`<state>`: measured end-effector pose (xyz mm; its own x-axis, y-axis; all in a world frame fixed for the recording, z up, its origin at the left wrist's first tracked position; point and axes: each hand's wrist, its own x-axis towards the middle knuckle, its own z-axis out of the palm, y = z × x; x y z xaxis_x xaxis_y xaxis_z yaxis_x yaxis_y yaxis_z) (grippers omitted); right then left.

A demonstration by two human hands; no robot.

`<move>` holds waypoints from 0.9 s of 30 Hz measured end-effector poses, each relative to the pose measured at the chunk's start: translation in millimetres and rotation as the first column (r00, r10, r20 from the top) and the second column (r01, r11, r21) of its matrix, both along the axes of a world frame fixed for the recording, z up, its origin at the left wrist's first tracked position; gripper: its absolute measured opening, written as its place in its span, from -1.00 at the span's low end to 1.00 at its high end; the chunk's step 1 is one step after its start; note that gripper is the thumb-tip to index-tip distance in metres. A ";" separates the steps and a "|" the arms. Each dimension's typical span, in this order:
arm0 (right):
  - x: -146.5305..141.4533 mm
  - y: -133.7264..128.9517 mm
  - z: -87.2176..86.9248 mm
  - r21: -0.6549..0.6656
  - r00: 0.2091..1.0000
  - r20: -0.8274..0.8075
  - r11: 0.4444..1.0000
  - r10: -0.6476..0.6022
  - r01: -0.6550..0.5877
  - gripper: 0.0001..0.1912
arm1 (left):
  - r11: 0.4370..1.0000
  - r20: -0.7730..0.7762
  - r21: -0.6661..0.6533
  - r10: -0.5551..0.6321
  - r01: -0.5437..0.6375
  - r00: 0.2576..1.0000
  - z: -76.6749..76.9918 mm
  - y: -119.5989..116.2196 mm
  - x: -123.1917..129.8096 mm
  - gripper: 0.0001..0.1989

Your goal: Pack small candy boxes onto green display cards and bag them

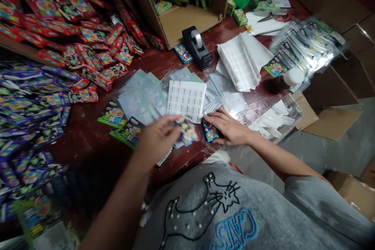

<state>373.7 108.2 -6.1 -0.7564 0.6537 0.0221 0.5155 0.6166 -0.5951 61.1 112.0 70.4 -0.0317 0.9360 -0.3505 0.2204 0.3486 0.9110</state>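
My left hand [160, 137] pinches a small colourful printed box [188, 131], blurred by motion, over the near edge of the table. Beside it, my right hand [230, 128] is closed around a small blue printed box [209, 130] that rests on the table near its front edge. Clear plastic film [213, 108] shows by the right fingers; whether it wraps the blue box I cannot tell. Just beyond both hands lies a white sheet of round printed stickers [186, 99]. Printed cards [129, 131] and pale plastic sleeves [142, 95] are spread left of the sheet.
Red boxes [79, 6] and purple boxes [32, 113] are heaped at the left. A cardboard carton [187, 23] holds green boxes. Beyond the sheet stand a tape dispenser [198, 49], folded paper [240, 60] and a white-capped bottle [293, 77]. Scissors [283, 16] lie at the back right.
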 end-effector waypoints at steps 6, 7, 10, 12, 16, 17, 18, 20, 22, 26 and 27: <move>-2.0 11.9 36.0 0.009 0.974 -0.167 0.988 -0.152 0.155 0.03 | 0.983 -0.112 0.041 -0.171 0.177 0.979 -40.5 -52.2 24.6 -0.58; -10.2 12.8 41.1 -0.003 0.973 -0.196 0.992 -0.122 0.124 0.03 | 0.969 -0.240 0.123 -0.182 0.216 0.954 -35.1 -55.0 14.9 -0.58; -52.4 15.7 43.4 -0.018 0.962 -0.257 0.995 0.091 -0.098 -0.06 | 0.875 -0.614 0.241 -0.198 0.421 0.764 -10.2 -61.0 -30.0 -0.53; -84.8 19.0 34.6 -0.008 0.937 -0.244 0.966 0.249 -0.259 -0.10 | 0.808 -0.763 0.162 -0.262 0.566 0.591 2.9 -64.4 -64.7 -0.45; -120.8 27.9 11.9 -0.003 0.920 -0.091 0.924 0.381 -0.383 -0.01 | 0.707 -0.881 -0.014 -0.343 0.707 0.326 3.3 -65.0 -112.1 -0.24; -121.6 29.6 8.0 -0.002 0.922 -0.062 0.924 0.381 -0.382 0.02 | 0.672 -0.882 -0.038 -0.371 0.740 0.291 -1.2 -62.6 -116.7 -0.20; -119.5 30.5 5.3 0.002 0.925 -0.043 0.926 0.377 -0.377 0.05 | 0.630 -0.876 -0.054 -0.402 0.775 0.266 -6.5 -59.1 -118.9 -0.16; -110.1 29.4 2.2 0.022 0.934 -0.016 0.934 0.358 -0.357 0.06 | 0.548 -0.860 -0.054 -0.450 0.835 0.240 -17.4 -49.8 -117.8 -0.13; -97.9 23.9 0.2 0.051 0.945 0.002 0.944 0.326 -0.326 0.01 | 0.484 -0.845 -0.063 -0.491 0.873 0.211 -25.0 -40.8 -112.8 -0.16; -78.8 4.9 -9.6 0.132 0.967 -0.007 0.959 0.254 -0.251 -0.03 | 0.469 -0.857 -0.112 -0.491 0.876 0.153 -25.2 -39.2 -98.7 -0.23; -75.9 0.1 -13.3 0.159 0.974 -0.014 0.962 0.225 -0.220 -0.03 | 0.488 -0.864 -0.119 -0.480 0.865 0.152 -23.6 -43.1 -94.3 -0.25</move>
<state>297.7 108.3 -19.4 -0.8799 0.4553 0.1361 0.3372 0.8000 -0.4963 -33.3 69.0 46.8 0.6366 0.7277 -0.2553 0.7712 -0.5999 0.2133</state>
